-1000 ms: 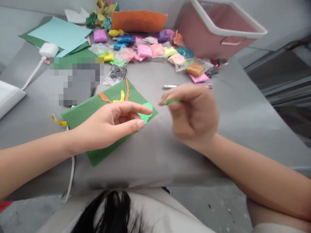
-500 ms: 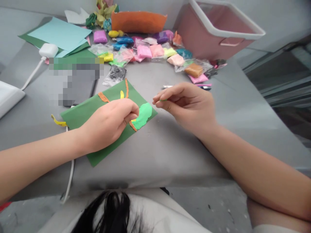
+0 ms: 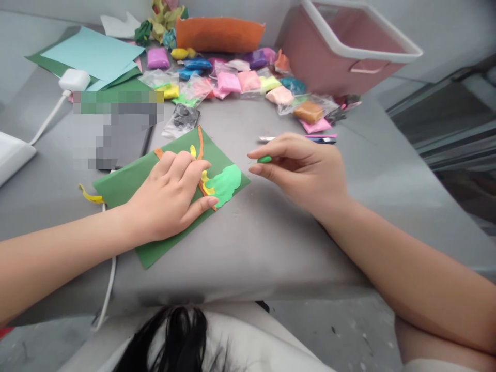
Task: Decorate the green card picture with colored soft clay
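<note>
My left hand (image 3: 176,194) rests on a green sheet of paper (image 3: 122,191), fingers bent and thumb apart, holding nothing. Beside its thumb, a flat patch of light green clay (image 3: 228,182) covers the sheet's right corner, with a yellow clay strip (image 3: 206,183) along its left side. Orange clay strips (image 3: 200,142) run over the paper, partly under the hand. To the right of the sheet, my right hand (image 3: 306,170) is raised above the table with a small green clay piece (image 3: 264,159) between thumb and fingers.
Bagged colored clay (image 3: 228,81) lies across the back, before an orange paper piece (image 3: 220,35). A pink bin (image 3: 321,57) stands back right. Thin tools (image 3: 323,139) lie behind my right hand. At left are a dark phone (image 3: 129,137), a white charger (image 3: 75,80) and blue paper (image 3: 93,54).
My left hand has opened from a pinch and flattened onto the paper, uncovering the yellow strip. My right thumb and forefinger have parted a little, showing the green clay piece.
</note>
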Action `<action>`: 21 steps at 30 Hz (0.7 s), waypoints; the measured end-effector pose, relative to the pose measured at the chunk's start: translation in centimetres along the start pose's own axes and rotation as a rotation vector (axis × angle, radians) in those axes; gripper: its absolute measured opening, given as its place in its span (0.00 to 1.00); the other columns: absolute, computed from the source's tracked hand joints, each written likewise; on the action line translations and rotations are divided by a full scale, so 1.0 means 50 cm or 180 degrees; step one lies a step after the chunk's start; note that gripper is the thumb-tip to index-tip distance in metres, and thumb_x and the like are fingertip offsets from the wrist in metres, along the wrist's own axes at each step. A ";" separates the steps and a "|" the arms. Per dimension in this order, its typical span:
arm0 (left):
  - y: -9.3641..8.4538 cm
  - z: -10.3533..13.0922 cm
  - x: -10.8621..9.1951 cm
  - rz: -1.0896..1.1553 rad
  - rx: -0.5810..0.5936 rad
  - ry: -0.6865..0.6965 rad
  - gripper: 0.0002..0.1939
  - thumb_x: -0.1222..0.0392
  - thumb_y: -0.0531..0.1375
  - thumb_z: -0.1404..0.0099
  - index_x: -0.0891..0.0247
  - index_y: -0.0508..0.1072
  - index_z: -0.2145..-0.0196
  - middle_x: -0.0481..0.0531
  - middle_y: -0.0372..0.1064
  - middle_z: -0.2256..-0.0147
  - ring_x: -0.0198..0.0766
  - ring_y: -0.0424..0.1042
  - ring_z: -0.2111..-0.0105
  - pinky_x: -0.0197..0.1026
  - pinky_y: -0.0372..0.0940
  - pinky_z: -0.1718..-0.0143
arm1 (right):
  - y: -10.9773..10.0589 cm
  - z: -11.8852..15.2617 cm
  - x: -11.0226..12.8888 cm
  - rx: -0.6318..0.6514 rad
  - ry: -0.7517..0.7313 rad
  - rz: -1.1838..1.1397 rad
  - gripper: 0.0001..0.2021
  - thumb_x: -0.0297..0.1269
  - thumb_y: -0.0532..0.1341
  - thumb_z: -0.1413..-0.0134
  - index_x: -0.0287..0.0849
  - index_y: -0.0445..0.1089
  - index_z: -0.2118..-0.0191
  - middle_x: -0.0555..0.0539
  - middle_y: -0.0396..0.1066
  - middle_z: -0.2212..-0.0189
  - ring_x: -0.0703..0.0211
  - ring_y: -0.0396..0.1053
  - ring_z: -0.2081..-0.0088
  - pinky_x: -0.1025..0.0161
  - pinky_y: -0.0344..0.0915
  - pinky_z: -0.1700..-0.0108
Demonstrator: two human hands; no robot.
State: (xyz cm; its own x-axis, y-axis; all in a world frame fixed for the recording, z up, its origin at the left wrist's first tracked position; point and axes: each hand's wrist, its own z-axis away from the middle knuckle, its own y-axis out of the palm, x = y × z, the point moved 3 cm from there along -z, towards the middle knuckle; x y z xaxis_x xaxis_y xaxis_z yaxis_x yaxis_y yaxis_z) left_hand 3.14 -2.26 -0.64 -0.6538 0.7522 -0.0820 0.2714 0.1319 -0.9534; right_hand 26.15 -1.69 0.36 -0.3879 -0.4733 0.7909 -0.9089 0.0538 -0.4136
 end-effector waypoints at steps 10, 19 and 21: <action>0.002 0.008 0.007 -0.0157 0.0117 -0.0494 0.28 0.45 0.50 0.28 0.68 0.62 0.40 0.67 0.65 0.50 0.60 0.63 0.48 0.62 0.60 0.43 | -0.010 0.004 0.008 0.0102 -0.0143 0.0030 0.21 0.46 0.66 0.39 0.47 0.72 0.83 0.52 0.64 0.83 0.64 0.61 0.78 0.60 0.56 0.76; 0.005 0.008 0.018 -0.0120 0.0054 -0.0527 0.38 0.34 0.40 0.27 0.71 0.63 0.40 0.68 0.65 0.51 0.61 0.64 0.50 0.63 0.60 0.44 | -0.003 0.003 0.009 -0.0033 -0.0437 -0.0161 0.12 0.32 0.69 0.44 0.58 0.82 0.57 0.52 0.81 0.66 0.57 0.75 0.67 0.55 0.71 0.63; 0.005 0.007 0.019 -0.0153 0.0060 -0.0516 0.40 0.34 0.38 0.27 0.74 0.64 0.41 0.70 0.65 0.51 0.62 0.64 0.51 0.64 0.60 0.44 | -0.001 0.003 0.006 0.0023 -0.0397 -0.0198 0.11 0.32 0.69 0.45 0.57 0.82 0.58 0.51 0.81 0.64 0.57 0.76 0.66 0.56 0.72 0.64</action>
State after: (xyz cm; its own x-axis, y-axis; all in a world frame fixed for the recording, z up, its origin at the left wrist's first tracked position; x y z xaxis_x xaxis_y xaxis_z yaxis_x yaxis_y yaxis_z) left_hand 2.34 -1.72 -1.07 -0.7715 0.6311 -0.0805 0.2247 0.1520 -0.9625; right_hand 26.11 -1.98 0.56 -0.3083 -0.5812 0.7531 -0.9293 0.0147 -0.3691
